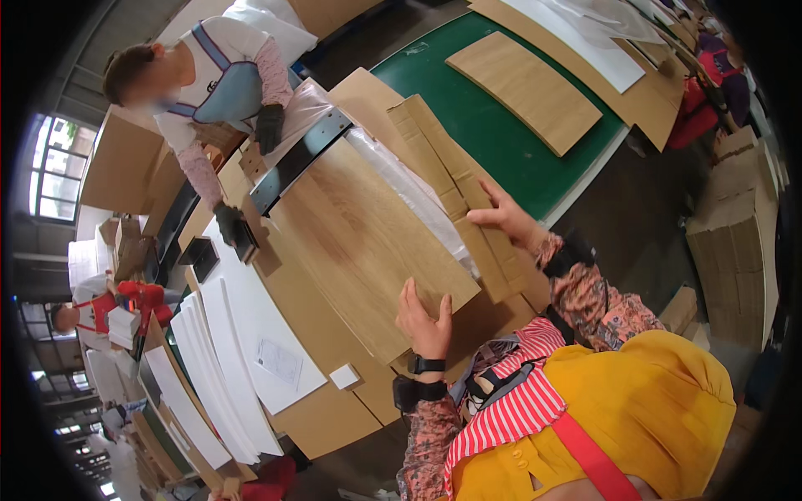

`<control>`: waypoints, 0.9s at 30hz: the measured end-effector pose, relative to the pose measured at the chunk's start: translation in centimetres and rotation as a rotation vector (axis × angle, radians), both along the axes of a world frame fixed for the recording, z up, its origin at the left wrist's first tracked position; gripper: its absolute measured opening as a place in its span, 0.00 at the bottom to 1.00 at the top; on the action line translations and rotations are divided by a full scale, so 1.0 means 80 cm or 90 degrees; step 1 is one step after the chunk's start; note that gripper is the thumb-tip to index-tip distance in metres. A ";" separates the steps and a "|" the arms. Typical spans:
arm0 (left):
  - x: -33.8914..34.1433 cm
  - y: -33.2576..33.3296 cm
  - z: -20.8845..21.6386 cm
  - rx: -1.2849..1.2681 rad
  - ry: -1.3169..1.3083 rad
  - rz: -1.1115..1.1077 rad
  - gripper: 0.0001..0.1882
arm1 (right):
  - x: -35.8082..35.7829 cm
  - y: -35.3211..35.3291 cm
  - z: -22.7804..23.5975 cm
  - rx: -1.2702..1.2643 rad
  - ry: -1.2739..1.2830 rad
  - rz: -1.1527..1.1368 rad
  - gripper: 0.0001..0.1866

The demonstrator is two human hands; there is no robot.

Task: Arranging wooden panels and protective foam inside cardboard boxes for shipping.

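The wood panel (368, 242) lay flat on the tabletop (326, 409), stiff and likely heavy. The left hand (424, 321) pressed open-palmed against its near end; the right hand (501, 215) rested open on the cardboard strip (455, 188) beside it, gripping nothing. Its long edges looked the best hold.

The palm of the left hand (424, 321) lies flat against the near end of the wooden board (368, 250), so whatever sits under it cannot be seen. The right hand (504, 215) covers part of the folded cardboard strip (455, 194), and its fingers hide the fold there. The board's far end disappears under a black bar (296, 159). The plastic sheet (413, 196) runs beneath the board and cardboard, its extent hidden. The print on the paper slip (278, 361) is too small to make out. The co-worker's lower gloved hand (227, 221) blocks the black piece it touches.
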State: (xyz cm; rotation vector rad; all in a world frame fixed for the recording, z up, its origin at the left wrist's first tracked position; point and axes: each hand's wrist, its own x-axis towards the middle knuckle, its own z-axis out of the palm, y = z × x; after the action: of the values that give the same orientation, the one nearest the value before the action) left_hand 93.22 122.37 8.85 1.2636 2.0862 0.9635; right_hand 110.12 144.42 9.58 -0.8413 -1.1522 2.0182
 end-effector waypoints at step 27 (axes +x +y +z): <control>-0.121 -0.107 -0.122 -0.142 -0.131 0.421 0.41 | -0.081 0.009 -0.156 0.267 -0.391 -0.009 0.33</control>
State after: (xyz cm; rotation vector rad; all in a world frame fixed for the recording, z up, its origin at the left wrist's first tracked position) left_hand 83.56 113.81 -0.94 0.3341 2.3967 1.0264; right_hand 103.68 145.15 -2.86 -1.2735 -1.8137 1.4441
